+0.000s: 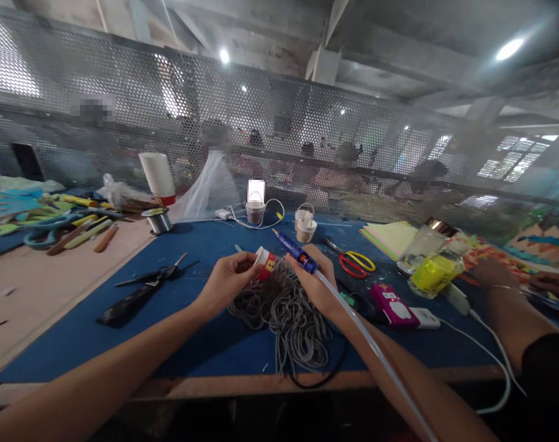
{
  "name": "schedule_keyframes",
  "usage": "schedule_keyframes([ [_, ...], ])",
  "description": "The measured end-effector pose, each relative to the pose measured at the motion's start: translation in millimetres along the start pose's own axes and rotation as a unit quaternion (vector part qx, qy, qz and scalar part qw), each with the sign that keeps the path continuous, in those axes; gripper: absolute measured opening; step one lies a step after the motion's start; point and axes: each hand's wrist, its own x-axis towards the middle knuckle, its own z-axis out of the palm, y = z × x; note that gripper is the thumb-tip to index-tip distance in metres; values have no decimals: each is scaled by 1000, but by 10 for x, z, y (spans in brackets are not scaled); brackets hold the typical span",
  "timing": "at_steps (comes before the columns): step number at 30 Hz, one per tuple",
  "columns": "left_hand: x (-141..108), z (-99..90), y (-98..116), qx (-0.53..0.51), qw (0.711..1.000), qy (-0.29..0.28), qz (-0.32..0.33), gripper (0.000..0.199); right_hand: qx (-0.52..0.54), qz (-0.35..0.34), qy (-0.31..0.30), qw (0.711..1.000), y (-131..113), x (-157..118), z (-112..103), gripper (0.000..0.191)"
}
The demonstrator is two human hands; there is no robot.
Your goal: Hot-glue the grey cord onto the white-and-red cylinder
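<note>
My left hand (pixel 232 276) pinches a small red and white paper cup (pixel 263 265) on its side, over a heap of grey cord (pixel 302 328). In my right hand (pixel 319 282) is a blue hot glue gun (pixel 295 252), its nozzle pointing up and left. A long clear glue stick (pixel 369 344) runs from its back end down over my right forearm. The nozzle sits just above and right of the cup, apart from it. Part of the glue gun's grip is hidden by my fingers.
Black pliers (pixel 141 291) lie left, scissors with red and yellow handles (pixel 357 264) right. Behind stand a wire spool (pixel 158 221), stacked paper cups (pixel 157 175) and two small cord-wrapped cups (pixel 306 227). A purple power bank (pixel 394 305) and a co-worker's arm (pixel 505 313) are on the right.
</note>
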Motion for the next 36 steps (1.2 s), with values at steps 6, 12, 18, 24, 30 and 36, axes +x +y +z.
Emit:
schedule_keyframes([
  [6,-32,27,64,-19,999,-30,-8,32,-6,7,14,1000,26,5,8,24],
  [12,-36,31,72,2,999,-40,8,32,-8,24,13,1000,31,0,14,26],
  [18,-42,19,55,1,998,-59,18,29,0,25,6,1000,26,1,3,27],
  [24,-37,6,33,-4,997,-69,21,28,1,24,0,1000,13,1,-2,28],
  [30,-27,-4,17,-1,997,-74,28,26,2,30,-10,999,16,1,-1,27],
  [36,-46,7,47,-7,997,-71,27,25,2,35,-17,999,16,-11,-3,24],
])
